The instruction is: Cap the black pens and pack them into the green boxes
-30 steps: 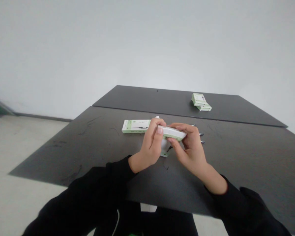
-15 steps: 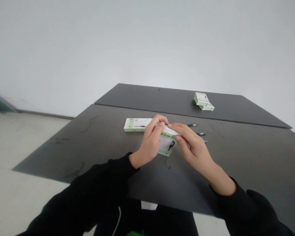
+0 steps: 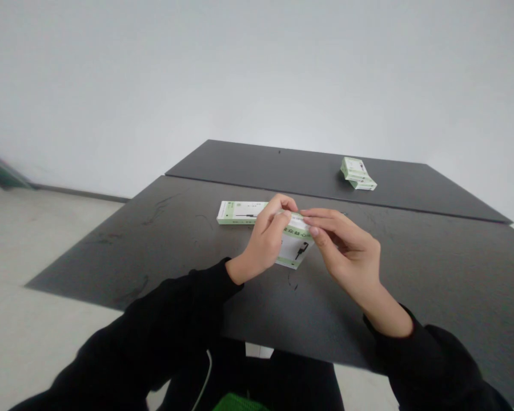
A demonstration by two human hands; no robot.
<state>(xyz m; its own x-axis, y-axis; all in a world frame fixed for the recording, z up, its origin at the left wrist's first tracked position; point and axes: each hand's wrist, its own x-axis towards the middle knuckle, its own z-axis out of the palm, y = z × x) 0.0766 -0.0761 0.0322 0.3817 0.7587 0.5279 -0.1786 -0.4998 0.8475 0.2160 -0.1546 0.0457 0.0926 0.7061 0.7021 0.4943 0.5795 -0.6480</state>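
Note:
Upright above the table, a small white-and-green cardboard box (image 3: 294, 250) with a black device picture is held between my hands. My left hand (image 3: 269, 240) grips its left side, fingers bent over the top and thumb on the near face. At the box's top right corner, my right hand (image 3: 346, 248) pinches the edge between thumb and fingers. Behind my left hand lies another white-and-green box (image 3: 242, 211), its right end hidden. My right hand covers most of the pens; only a tip (image 3: 345, 213) shows.
Farther back on the right, several white-and-green boxes (image 3: 357, 171) are stacked askew on the dark table (image 3: 188, 245). A seam runs across the tabletop. A white object (image 3: 259, 350) shows below the near edge, and a pale cable (image 3: 208, 377) hangs by my lap.
My right hand has shifted slightly, its fingers rising and curling at the box's top edge, and now covers most of the pens. My left hand keeps its grip. The view has tilted slightly.

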